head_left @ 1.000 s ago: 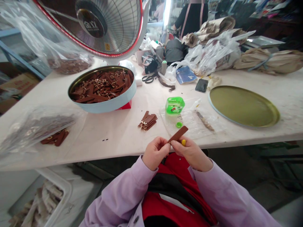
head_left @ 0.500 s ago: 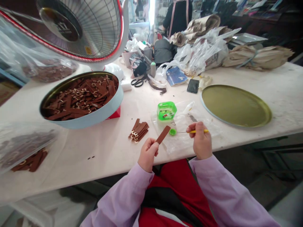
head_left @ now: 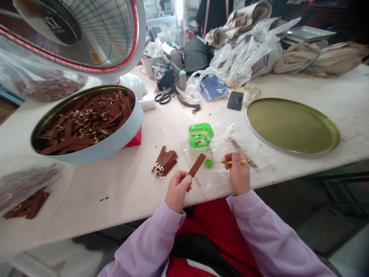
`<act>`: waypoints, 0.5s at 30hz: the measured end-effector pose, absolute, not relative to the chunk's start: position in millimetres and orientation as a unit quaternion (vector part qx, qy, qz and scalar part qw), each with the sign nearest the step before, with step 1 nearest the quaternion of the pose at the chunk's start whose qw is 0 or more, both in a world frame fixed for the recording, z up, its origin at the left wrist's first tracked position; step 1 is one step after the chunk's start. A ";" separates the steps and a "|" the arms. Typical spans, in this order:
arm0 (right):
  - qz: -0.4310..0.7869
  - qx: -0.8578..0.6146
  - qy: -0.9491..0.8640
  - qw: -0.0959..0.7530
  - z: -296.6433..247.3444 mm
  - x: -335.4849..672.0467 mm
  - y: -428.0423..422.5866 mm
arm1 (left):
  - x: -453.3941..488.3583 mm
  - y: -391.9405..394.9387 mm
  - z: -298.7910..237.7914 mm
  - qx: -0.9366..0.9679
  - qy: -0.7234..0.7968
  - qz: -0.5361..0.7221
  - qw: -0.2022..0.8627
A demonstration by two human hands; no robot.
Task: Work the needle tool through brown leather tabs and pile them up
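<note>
My left hand (head_left: 178, 189) is closed on the lower end of a brown leather strip (head_left: 197, 165), which points up and to the right over the table's front edge. My right hand (head_left: 238, 172) pinches a thin yellow-handled tool (head_left: 236, 162), its tip reaching left to a small green cap (head_left: 208, 162). Both lie over a clear plastic sheet (head_left: 221, 148). Behind the cap stands a green plastic container (head_left: 200, 135). A small stack of brown strips with metal rings (head_left: 164, 162) lies left of my left hand.
A round tin (head_left: 127, 132) full of brown strips sits at the left under a fan heater (head_left: 86, 34). Its gold lid (head_left: 292, 125) lies at the right. Scissors (head_left: 163, 97), a phone (head_left: 235, 100), bags and paper rolls crowd the back. A person stands beyond the table.
My hands parted: the right one left the strip and moved right with the yellow tool to the green cap. The left hand kept the strip. The view has swung slightly.
</note>
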State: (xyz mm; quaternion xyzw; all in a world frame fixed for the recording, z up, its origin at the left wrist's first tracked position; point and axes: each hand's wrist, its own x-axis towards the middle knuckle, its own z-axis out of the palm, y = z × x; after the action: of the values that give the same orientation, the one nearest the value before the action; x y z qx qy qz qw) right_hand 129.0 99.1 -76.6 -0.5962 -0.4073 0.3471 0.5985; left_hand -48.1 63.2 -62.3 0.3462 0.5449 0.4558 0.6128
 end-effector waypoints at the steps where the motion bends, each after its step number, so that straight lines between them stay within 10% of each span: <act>1: 0.350 -0.589 -0.396 0.611 -72.8 128.4 97.0 | -47.7 62.2 -61.0 0.343 0.546 0.455 0.614; 15: 0.551 -0.420 -0.319 0.646 4.8 90.1 35.6 | -50.9 18.5 -15.0 0.377 0.483 0.432 0.662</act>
State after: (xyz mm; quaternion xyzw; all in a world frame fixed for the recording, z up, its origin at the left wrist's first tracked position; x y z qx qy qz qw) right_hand 90.1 35.6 4.8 -0.4202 -0.3193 0.5513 0.6462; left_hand -50.9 18.5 -15.0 0.3774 0.4829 0.4318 0.6617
